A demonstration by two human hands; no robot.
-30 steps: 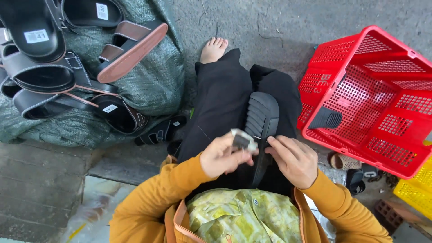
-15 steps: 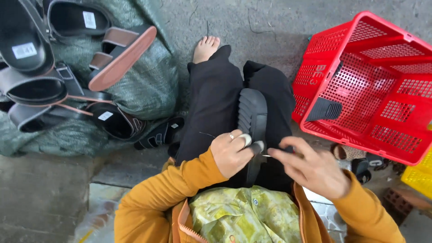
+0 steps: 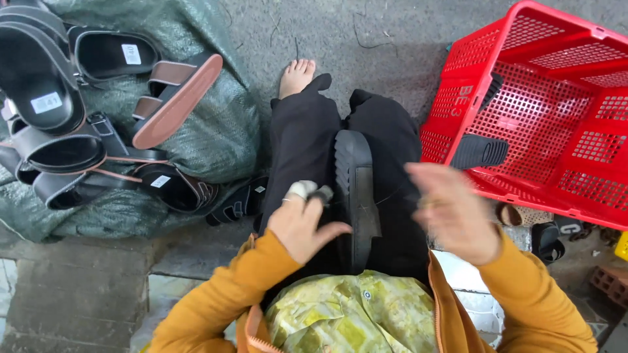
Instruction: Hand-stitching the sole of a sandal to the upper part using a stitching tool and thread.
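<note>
left hand [image 3: 302,223]: fingers curled, resting against black sandal [image 3: 354,196] lying sole-up on lap | right hand [image 3: 453,213]: raised, blurred, fingers spread, holding nothing | red basket [image 3: 556,111] at right

The right hand [image 3: 454,212] has let go and lifted away toward 3 o'clock of the black sandal [image 3: 355,196], blurred and open. The left hand [image 3: 302,222] has slid to the sandal's 9 o'clock edge, fingers touching it.
</note>
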